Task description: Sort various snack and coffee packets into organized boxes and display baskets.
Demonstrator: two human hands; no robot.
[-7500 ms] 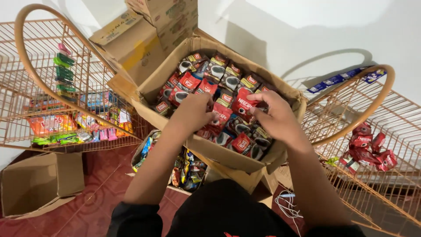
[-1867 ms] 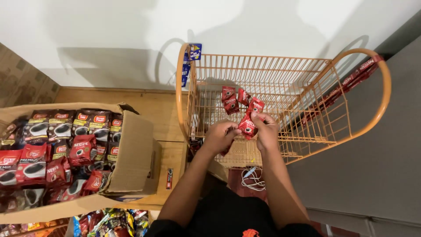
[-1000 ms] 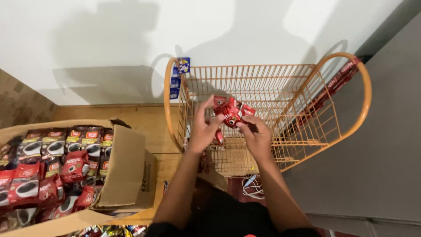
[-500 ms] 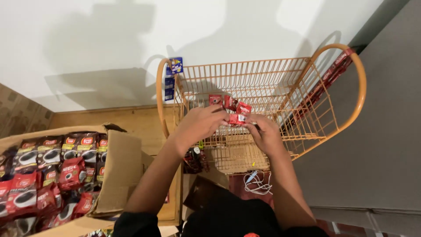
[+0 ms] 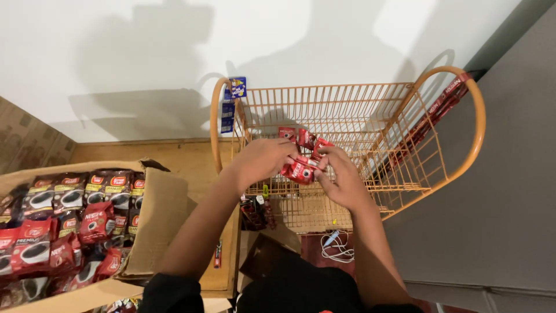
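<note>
Head view: wire basket (image 5: 370,116) against white wall (image 5: 145,52), wooden floor (image 5: 174,153).

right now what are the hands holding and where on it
Both hands, left and right, hold a strip of red sachets over the orange wire rack, fingers pinching its lower packets; the upper packets stick up free.

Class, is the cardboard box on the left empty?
No: the cardboard box is packed with red and dark sachets.

Black short-sleeved top and dark trousers — forearms and hands (image 5: 263,162) bare
</note>
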